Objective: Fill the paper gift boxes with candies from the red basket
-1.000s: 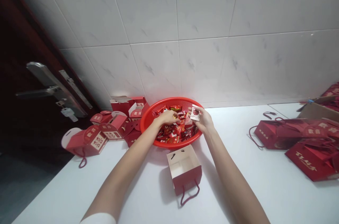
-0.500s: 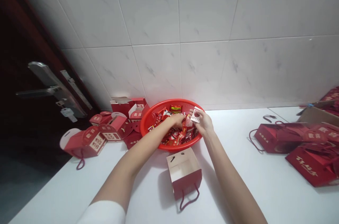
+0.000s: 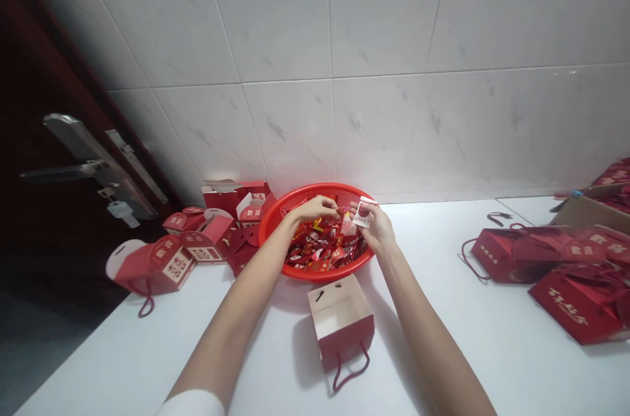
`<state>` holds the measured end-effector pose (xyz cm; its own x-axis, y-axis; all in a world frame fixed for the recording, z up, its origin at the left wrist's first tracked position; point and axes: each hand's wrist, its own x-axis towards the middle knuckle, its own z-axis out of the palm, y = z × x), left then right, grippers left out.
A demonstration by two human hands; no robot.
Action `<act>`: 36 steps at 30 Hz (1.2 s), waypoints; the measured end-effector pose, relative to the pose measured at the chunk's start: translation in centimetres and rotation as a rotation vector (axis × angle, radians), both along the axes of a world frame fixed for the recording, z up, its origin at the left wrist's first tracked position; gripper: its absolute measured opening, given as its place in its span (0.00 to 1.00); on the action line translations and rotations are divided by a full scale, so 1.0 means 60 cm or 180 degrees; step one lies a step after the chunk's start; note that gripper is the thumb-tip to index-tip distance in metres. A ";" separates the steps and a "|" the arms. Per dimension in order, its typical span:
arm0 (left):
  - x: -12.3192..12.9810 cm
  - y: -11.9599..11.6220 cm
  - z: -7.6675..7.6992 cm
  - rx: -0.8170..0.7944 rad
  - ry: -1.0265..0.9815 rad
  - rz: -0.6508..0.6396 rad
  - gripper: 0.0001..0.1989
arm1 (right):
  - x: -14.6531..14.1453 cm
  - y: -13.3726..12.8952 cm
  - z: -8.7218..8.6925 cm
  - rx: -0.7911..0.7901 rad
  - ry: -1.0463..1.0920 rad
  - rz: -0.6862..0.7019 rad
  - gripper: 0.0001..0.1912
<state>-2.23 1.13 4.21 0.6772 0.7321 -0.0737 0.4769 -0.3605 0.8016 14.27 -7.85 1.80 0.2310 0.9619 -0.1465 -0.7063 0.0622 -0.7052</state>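
A red perforated basket full of red-wrapped candies stands against the tiled wall. Over its back left part, my left hand has its fingers pinched together; whether something small is between them cannot be made out. At the basket's right rim, my right hand holds a small white and red packet marked CANDY. Just in front of the basket sits an open red box, pale inside, with a cord handle hanging towards me.
Several red boxes cluster left of the basket, beside a dark door with a handle and keys. More red boxes lie at the right, near a cardboard carton and a short black cord.
My left hand has lifted from among the candies and shifted slightly left and up. My right hand still holds the packet in nearly the same place.
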 end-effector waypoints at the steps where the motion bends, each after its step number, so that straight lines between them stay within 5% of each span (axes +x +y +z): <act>1: 0.001 0.000 0.000 -0.0042 -0.0144 0.0021 0.12 | -0.001 -0.001 0.000 0.0020 -0.0039 -0.0004 0.07; 9: 0.015 -0.019 0.005 -0.0136 -0.0679 0.0130 0.21 | -0.014 -0.009 0.000 0.0216 -0.0436 -0.0038 0.11; 17: 0.033 -0.038 0.014 0.0342 -0.0770 -0.0032 0.21 | -0.017 -0.013 -0.003 0.0332 -0.0623 -0.0389 0.16; 25: 0.024 -0.044 0.028 -0.0068 -0.0758 -0.0312 0.20 | -0.017 -0.010 -0.002 0.0420 -0.0348 -0.0681 0.17; 36: 0.052 -0.034 0.010 -0.0019 -0.1462 0.0037 0.27 | -0.010 -0.004 -0.001 0.0377 0.0010 -0.0230 0.12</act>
<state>0.92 -0.88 4.82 0.6324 0.7403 0.2280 0.0756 -0.3519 0.9330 13.65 -8.08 1.77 0.3001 0.9533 -0.0337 -0.6991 0.1957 -0.6878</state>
